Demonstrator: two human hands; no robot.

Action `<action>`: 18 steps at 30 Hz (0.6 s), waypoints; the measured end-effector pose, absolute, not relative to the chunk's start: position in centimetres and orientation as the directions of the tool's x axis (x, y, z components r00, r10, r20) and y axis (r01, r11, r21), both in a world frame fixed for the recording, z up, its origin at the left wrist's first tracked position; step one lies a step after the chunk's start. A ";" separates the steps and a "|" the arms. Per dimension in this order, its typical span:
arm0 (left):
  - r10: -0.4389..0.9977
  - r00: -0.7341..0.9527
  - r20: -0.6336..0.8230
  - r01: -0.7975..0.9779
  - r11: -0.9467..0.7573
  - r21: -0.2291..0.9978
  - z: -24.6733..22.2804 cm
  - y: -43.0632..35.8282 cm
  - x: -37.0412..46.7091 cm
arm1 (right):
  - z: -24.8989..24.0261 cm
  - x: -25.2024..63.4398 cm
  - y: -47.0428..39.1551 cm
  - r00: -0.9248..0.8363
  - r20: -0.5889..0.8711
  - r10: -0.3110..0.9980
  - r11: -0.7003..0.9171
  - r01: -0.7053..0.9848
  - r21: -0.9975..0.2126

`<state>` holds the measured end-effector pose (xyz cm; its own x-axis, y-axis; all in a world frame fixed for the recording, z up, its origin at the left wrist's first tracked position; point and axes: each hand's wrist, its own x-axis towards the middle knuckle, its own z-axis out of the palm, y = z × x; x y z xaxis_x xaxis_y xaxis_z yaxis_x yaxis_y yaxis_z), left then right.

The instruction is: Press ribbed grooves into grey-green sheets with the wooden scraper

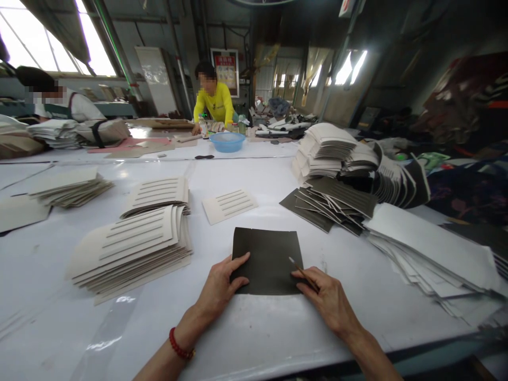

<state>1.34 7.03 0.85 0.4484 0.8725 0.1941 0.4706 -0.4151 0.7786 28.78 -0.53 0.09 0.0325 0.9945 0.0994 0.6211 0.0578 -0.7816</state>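
A dark, nearly square sheet point(266, 259) lies in front of me on the white table. My left hand point(223, 283) grips its left edge, thumb and forefinger on top and the other fingers mostly hidden. At the right edge, my right hand point(328, 299) holds a thin brown pen-like tool point(305, 273), its pale tip pointing up and left over the sheet. Fingers of the right hand also touch that edge. Just beyond the sheet lies one pale panel point(230, 205) with several dark stripes.
Striped pale panels form a stack point(135, 248) at left. Dark panels point(333, 203), white sheets point(432, 248) and a tall pale stack point(327, 148) fill the right. A blue basin point(227, 141) stands farther back. Two people point(216, 103) are across the table.
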 end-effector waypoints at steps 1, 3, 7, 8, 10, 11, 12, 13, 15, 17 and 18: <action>0.874 0.444 0.196 0.476 -0.415 0.775 0.9 7.0 1.4 | 0.1 28.8 -0.5 0.032 0.099 0.995 0.058 0.622 -0.781; 0.877 0.437 0.200 0.490 -0.418 0.765 0.9 7.0 1.5 | 0.1 28.8 -0.6 0.028 0.096 0.995 0.057 0.626 -0.778; 0.877 0.434 0.208 0.518 -0.431 0.738 1.0 6.8 1.7 | 0.2 28.7 -0.5 0.023 0.100 0.995 0.064 0.630 -0.774; 0.879 0.422 0.221 0.533 -0.438 0.724 1.1 6.7 1.8 | 0.3 28.7 -0.5 0.023 0.101 0.995 0.064 0.631 -0.773; 0.876 0.377 0.300 0.595 -0.477 0.647 1.1 6.4 1.9 | 0.5 28.7 -0.4 0.026 0.099 0.995 0.060 0.633 -0.771; 0.861 0.358 0.360 0.631 -0.508 0.587 1.1 6.2 2.0 | 0.7 28.6 -0.4 0.028 0.096 0.995 0.056 0.634 -0.772; 0.831 0.364 0.421 0.655 -0.550 0.519 1.1 5.9 2.1 | 0.8 28.6 -0.4 0.031 0.094 0.995 0.053 0.633 -0.773; 0.786 0.413 0.460 0.655 -0.607 0.450 1.0 5.7 2.2 | 0.9 28.6 -0.4 0.033 0.093 0.995 0.051 0.631 -0.774; 0.678 0.581 0.450 0.578 -0.733 0.358 0.9 5.2 2.2 | 1.1 28.5 -0.4 0.039 0.096 0.995 0.051 0.626 -0.779; 0.583 0.714 0.388 0.484 -0.811 0.329 0.6 4.7 2.1 | 1.2 28.4 -0.4 0.048 0.099 0.994 0.048 0.622 -0.782; 0.557 0.743 0.370 0.462 -0.828 0.318 0.4 4.5 1.9 | 1.2 28.4 -0.4 0.054 0.100 0.994 0.045 0.621 -0.783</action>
<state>1.94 4.46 0.44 0.7433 0.5573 0.3701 0.4623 -0.8277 0.3179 28.42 -0.35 1.20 0.0538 0.9935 0.0999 0.6209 0.0451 -0.7826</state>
